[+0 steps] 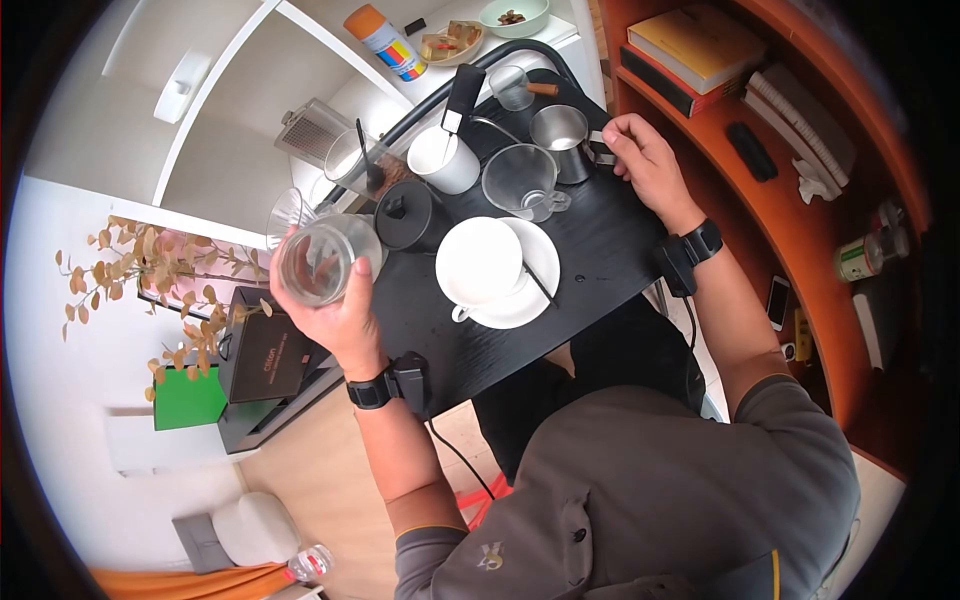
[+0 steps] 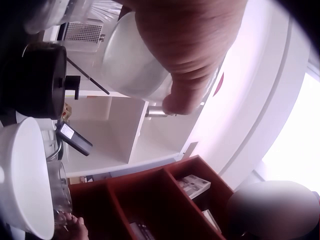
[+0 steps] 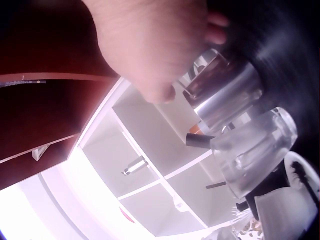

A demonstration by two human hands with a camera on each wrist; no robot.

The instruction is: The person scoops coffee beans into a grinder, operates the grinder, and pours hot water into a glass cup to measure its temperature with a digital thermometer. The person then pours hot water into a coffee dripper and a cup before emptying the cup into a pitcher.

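Note:
My left hand (image 1: 335, 320) grips a clear glass jar (image 1: 316, 264) above the table's left side; in the left wrist view the hand (image 2: 187, 50) wraps round the frosted-looking jar (image 2: 132, 62). At the right, my right hand (image 1: 650, 165) is at the handle of a steel cup (image 1: 562, 140) standing on the black table (image 1: 450, 350). The right wrist view shows that hand (image 3: 155, 45) beside the steel cup (image 3: 227, 92), fingertips partly hidden. A glass pitcher (image 1: 518, 182) stands next to the cup. A white cup (image 1: 478, 262) rests on a saucer (image 1: 543, 245) with a dark spoon.
Behind stand a black lidded container (image 1: 408, 215), a white canister (image 1: 445, 162), a glass with dark contents (image 1: 350, 165) and a small glass (image 1: 511, 88). A spray can (image 1: 385, 42) and bowls occupy the white shelf. A reddish-brown bookcase (image 1: 745, 215) borders the right side.

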